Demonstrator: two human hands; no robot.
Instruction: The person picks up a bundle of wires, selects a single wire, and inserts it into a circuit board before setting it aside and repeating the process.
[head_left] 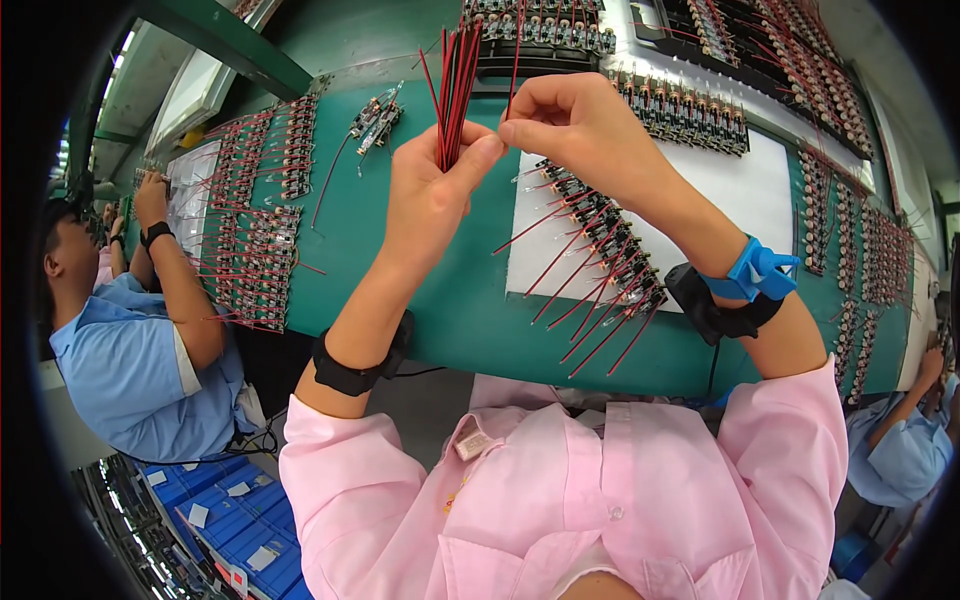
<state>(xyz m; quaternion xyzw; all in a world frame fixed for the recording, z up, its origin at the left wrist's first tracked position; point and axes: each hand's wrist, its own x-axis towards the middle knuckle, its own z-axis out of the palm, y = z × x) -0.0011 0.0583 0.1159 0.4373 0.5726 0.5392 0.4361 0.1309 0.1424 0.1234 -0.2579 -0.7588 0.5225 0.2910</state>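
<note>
My left hand (425, 190) is closed round a bundle of thin red and black wires (458, 95), which stand upright out of the fist. Close beside it, the thumb and forefinger of my right hand (585, 125) pinch a single red wire (516, 55) that runs upward from the fingertips. Below the right forearm, a slanting row of small circuit boards (610, 240) with red wires lies on a white sheet (535, 240). A few loose boards (377, 122) lie left of my left hand on the green table (450, 300).
More wired boards (250, 260) lie in rows at left. Other rows stand beyond my right hand (690, 115) and at far right (885, 250). A person in blue (145, 350) works at left; another blue sleeve (905, 455) shows at right. Blue bins (235, 520) sit low at left.
</note>
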